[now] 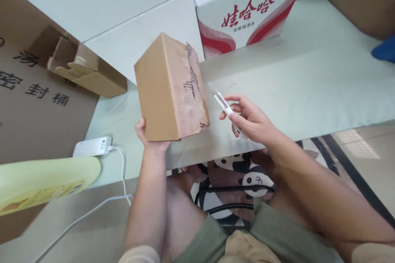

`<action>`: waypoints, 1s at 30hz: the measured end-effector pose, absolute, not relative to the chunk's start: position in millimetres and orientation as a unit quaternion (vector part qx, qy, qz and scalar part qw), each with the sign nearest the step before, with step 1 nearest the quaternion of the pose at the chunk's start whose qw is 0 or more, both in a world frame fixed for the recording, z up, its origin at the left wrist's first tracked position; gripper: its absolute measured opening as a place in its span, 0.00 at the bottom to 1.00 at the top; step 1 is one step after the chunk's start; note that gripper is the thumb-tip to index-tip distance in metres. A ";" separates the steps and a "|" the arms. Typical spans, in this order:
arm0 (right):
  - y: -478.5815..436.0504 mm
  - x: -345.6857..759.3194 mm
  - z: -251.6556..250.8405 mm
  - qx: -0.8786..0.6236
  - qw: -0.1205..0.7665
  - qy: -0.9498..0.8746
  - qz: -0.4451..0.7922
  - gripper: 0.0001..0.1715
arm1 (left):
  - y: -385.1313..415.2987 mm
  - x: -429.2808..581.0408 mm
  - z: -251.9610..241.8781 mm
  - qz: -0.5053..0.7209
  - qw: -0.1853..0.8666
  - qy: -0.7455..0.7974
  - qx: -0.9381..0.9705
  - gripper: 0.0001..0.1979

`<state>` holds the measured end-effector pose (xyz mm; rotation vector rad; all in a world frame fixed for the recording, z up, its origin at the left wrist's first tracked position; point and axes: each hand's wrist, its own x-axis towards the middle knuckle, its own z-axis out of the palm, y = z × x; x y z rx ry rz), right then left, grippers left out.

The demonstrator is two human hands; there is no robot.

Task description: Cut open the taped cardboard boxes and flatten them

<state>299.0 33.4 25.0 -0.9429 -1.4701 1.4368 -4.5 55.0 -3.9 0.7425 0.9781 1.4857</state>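
A small brown cardboard box (159,90) is held tilted above the table by my left hand (151,137), which grips its lower left corner. The thumb shows on the box's side, and the other fingers are mostly hidden beneath it. Clear tape and dark printed marks (191,84) run along the box's right face, where the flap edges look worn. Right of the box, my right hand (249,119) is closed around a slim white utility knife (226,107). Its blurred tip points up and left toward the taped face, apart from it.
A white carton with red print (243,20) stands at the back of the pale table (324,86). Left are an open cardboard box (92,74), a large printed carton (46,119), a white power bank (92,146) with a cable, and a yellow bottle (49,176).
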 end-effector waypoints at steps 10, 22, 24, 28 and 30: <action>26.9 299.9 29.0 -0.425 0.393 -0.663 0.475 0.24 | 56.3 -3.6 -7.7 0.655 0.514 0.425 0.355 0.22; 22.2 298.2 32.4 -0.445 0.394 -0.687 0.419 0.27 | 56.7 -3.3 -8.3 0.656 0.518 0.429 0.343 0.21; 22.5 297.4 31.3 -0.433 0.400 -0.694 0.413 0.26 | 56.7 -3.0 -9.3 0.651 0.522 0.431 0.344 0.21; 22.4 298.2 30.8 -0.421 0.392 -0.714 0.399 0.27 | 57.0 -1.2 -8.5 0.658 0.531 0.420 0.329 0.21; 21.6 299.7 32.5 -0.427 0.379 -0.714 0.405 0.28 | 56.7 1.1 -5.8 0.674 0.530 0.413 0.307 0.21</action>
